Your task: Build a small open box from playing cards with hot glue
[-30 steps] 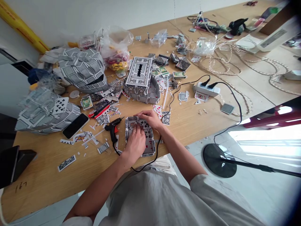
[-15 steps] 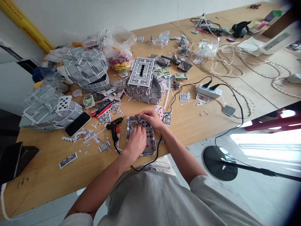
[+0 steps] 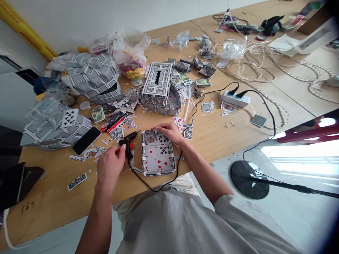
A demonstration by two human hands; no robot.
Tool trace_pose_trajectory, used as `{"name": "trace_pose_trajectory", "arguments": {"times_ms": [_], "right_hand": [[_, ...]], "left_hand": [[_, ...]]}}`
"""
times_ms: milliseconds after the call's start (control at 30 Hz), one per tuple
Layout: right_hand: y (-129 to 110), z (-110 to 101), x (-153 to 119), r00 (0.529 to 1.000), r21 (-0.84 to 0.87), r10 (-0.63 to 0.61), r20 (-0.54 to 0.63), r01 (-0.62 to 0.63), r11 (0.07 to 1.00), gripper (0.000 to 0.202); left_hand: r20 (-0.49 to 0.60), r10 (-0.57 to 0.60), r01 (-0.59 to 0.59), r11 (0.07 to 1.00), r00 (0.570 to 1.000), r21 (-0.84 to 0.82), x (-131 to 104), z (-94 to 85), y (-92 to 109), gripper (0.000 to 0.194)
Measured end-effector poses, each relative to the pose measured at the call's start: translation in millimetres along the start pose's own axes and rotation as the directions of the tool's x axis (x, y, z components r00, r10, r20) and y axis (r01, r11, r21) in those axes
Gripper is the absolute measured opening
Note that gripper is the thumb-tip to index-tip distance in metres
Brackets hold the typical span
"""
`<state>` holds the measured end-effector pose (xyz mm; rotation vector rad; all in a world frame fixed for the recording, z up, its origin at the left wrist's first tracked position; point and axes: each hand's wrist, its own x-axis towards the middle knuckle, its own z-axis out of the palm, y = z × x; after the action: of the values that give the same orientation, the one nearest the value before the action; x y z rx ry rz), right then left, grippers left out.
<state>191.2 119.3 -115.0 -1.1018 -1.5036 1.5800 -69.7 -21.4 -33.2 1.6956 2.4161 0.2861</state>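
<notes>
A shallow tray made of playing cards lies on the table in front of me, its inside showing card faces. My right hand pinches the tray's far rim near the right corner. Left of the tray, my left hand is held with bent fingers, thumb close to the forefinger; whether anything is between them is hidden. Right beside its thumb lies a black glue gun, nozzle pointing toward the tray's far left corner. The gun's black cable loops around the tray's near side.
Behind the tray stands a card-covered box. Two woven card baskets and a phone are at the left. Card scraps and a red-black cutter lie between. A power strip and coiled rope are at the right.
My left hand has come out of the tray and moved left to beside the glue gun, uncovering the tray's bottom. My right hand stays on the far rim.
</notes>
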Motion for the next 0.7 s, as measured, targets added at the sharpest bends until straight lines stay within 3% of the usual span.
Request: {"name": "trace_pose_trajectory", "arguments": {"times_ms": [67, 167, 300, 400, 467, 567, 633, 700], "right_hand": [[0, 0, -1, 1.0, -0.001, 0.006, -0.005, -0.006, 1.0, 0.036], [1, 0, 0, 1.0, 0.004, 0.015, 0.001, -0.015, 1.0, 0.036], [3, -1, 1, 1.0, 0.007, -0.011, 0.004, 0.011, 1.0, 0.036], [3, -1, 1, 1.0, 0.013, -0.008, 0.015, 0.008, 1.0, 0.037], [2, -1, 0, 1.0, 0.005, -0.002, 0.013, 0.002, 1.0, 0.037], [1, -1, 0, 1.0, -0.001, 0.001, 0.006, -0.001, 1.0, 0.036], [2, -1, 1, 1.0, 0.007, 0.006, 0.008, -0.006, 1.0, 0.035], [1, -2, 1, 1.0, 0.014, 0.006, 0.019, -0.007, 1.0, 0.036]], "left_hand": [[0.102, -0.103, 0.098, 0.994, 0.99, 0.046, 7, 10.9, -9, 0.052], [0.179, -0.119, 0.12, 0.993, 0.977, 0.006, 15, 28.0, -9, 0.051], [0.162, -0.112, 0.133, 0.984, 0.98, -0.122, 16, 37.8, -9, 0.044], [0.172, -0.17, 0.219, 0.919, 0.97, -0.328, 11, 35.8, -13, 0.044], [0.193, -0.2, 0.274, 0.784, 0.961, -0.556, 8, 33.2, -13, 0.046], [0.208, -0.217, 0.287, 0.458, 0.954, -0.841, 6, 29.3, -10, 0.047], [0.21, -0.209, 0.264, 0.279, 0.955, -0.923, 5, 26.5, -7, 0.042], [0.196, -0.184, 0.229, 0.179, 0.963, -0.957, 1, 22.7, -6, 0.033]]}}
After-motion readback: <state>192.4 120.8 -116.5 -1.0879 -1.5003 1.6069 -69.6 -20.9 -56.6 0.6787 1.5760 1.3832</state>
